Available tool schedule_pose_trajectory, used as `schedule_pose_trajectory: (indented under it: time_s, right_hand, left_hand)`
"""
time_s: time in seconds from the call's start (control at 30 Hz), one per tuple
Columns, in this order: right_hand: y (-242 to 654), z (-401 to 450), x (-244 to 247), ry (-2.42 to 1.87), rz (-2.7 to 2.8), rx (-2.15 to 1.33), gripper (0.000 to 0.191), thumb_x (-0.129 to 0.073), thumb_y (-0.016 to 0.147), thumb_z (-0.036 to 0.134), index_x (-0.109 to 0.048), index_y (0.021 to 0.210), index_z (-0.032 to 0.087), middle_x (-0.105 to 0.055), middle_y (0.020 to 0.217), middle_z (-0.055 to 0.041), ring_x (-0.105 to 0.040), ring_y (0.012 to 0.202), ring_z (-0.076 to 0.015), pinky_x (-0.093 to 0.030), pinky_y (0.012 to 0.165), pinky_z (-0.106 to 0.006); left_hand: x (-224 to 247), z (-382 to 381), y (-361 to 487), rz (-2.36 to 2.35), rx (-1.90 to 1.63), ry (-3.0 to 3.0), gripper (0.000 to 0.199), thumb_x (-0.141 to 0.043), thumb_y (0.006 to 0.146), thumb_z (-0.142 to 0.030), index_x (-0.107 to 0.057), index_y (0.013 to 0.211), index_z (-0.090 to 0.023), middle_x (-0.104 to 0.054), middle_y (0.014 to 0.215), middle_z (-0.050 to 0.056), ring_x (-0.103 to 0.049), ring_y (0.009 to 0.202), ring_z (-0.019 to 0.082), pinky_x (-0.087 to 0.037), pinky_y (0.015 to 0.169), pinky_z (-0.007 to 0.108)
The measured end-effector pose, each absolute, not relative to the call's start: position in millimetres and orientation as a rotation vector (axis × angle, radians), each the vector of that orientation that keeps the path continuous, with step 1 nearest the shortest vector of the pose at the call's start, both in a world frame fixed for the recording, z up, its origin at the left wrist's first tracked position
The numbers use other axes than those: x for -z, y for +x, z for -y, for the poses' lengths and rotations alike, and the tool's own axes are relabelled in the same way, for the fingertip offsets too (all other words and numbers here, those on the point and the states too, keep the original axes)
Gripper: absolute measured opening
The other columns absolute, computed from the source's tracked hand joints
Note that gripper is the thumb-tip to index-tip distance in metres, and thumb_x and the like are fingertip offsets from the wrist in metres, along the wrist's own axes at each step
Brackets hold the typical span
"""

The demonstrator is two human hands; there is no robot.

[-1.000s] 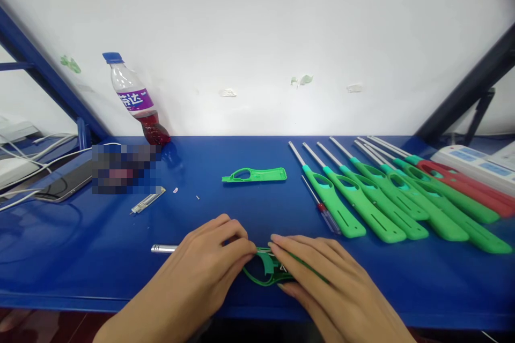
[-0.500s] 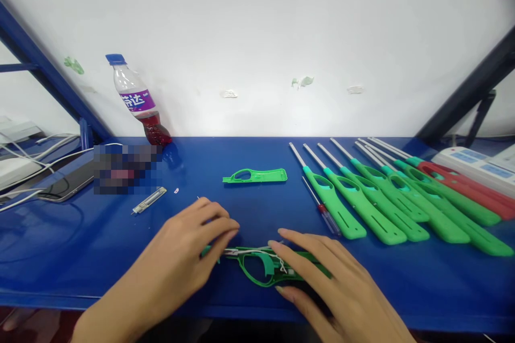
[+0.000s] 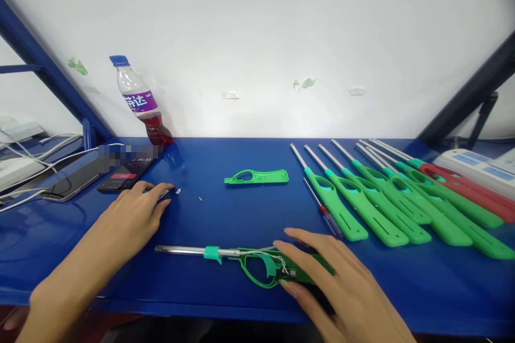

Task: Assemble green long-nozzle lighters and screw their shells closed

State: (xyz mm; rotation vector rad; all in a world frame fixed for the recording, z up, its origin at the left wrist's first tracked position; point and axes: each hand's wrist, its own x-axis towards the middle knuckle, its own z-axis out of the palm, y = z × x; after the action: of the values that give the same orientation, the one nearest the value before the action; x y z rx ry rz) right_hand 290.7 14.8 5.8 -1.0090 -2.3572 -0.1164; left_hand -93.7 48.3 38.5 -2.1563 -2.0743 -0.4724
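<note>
An opened utility lighter (image 3: 263, 268) lies near the table's front edge, its metal tube pointing left and a white wire showing in its green half-shell. Over its handle end rests my right hand (image 3: 338, 284), thumb at the near side and fingers across the far side, holding it. My left hand (image 3: 129, 214) is further left, its fingertips closed around a slim clear-and-silver fuel tank (image 3: 163, 194), mostly hidden by the fingers. Behind the lighter lies the loose green half-shell (image 3: 267, 177). A tiny screw (image 3: 200, 199) and a small white scrap (image 3: 178, 191) lie beside the left fingertips.
Several assembled green lighters (image 3: 386, 220) and a red one (image 3: 469, 185) lie in a row at right, with a screwdriver (image 3: 330, 220) alongside. At left are two phones (image 3: 72, 182), white cables and a drink bottle (image 3: 140, 102) against the wall. A white power strip (image 3: 478, 166) is far right.
My left hand has moved from the lighter's tube leftward to the fuel tank and taken hold of it. The tube is now uncovered. My right hand stays on the lighter handle.
</note>
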Motion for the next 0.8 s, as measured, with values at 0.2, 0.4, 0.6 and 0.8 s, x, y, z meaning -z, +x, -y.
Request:
schedule_pose_trajectory:
  time_s: [0.2, 0.4, 0.6, 0.8]
  right_hand:
    - [292.0, -16.7, -3.4, -1.008, 2.376, 0.102, 0.037, -0.052, 0.110, 0.042, -0.062, 0.144, 0.033, -0.072, 0.139, -0.0029, -0.075, 0.117, -0.0258, -0.068, 0.091, -0.043]
    - [293.0, -16.3, -5.9, -0.972, 2.311, 0.068, 0.033, -0.057, 0.109, 0.035, -0.063, 0.140, 0.031, -0.074, 0.134, -0.0035, -0.074, 0.115, -0.0234, -0.064, 0.093, -0.038]
    - [291.4, -16.2, -7.8, -0.854, 2.211, 0.005, 0.033, -0.062, 0.105, 0.021, -0.064, 0.138, 0.027, -0.077, 0.122, -0.0032, -0.074, 0.107, -0.0194, -0.058, 0.093, -0.033]
    - [286.2, -14.8, -16.5, -0.755, 2.115, 0.025, 0.034, -0.061, 0.109, 0.034, -0.060, 0.140, 0.018, -0.082, 0.109, -0.0014, -0.078, 0.096, -0.0154, -0.054, 0.101, -0.028]
  left_hand:
    - [-44.3, -45.7, -91.8, 2.149, 0.212, -2.078, 0.038, -0.042, 0.105, -0.022, -0.071, 0.129, -0.018, -0.070, 0.113, 0.013, -0.075, 0.099, 0.035, -0.057, 0.081, 0.042]
    - [-65.3, -37.5, -67.0, 2.177, 0.369, -1.946, 0.051, -0.038, 0.103, -0.028, -0.059, 0.148, -0.018, -0.065, 0.116, 0.014, -0.074, 0.096, 0.035, -0.059, 0.080, 0.048]
    - [-87.3, -11.1, -23.1, 2.242, 1.453, -2.161, 0.033, -0.081, 0.085, -0.051, -0.072, 0.110, -0.032, -0.078, 0.097, -0.001, -0.079, 0.085, 0.025, -0.066, 0.074, 0.032]
    - [-82.7, 1.7, 25.7, 2.338, 1.775, -2.446, 0.021, -0.089, 0.079, -0.036, -0.072, 0.074, -0.026, -0.077, 0.078, -0.003, -0.075, 0.070, 0.015, -0.060, 0.065, 0.018]
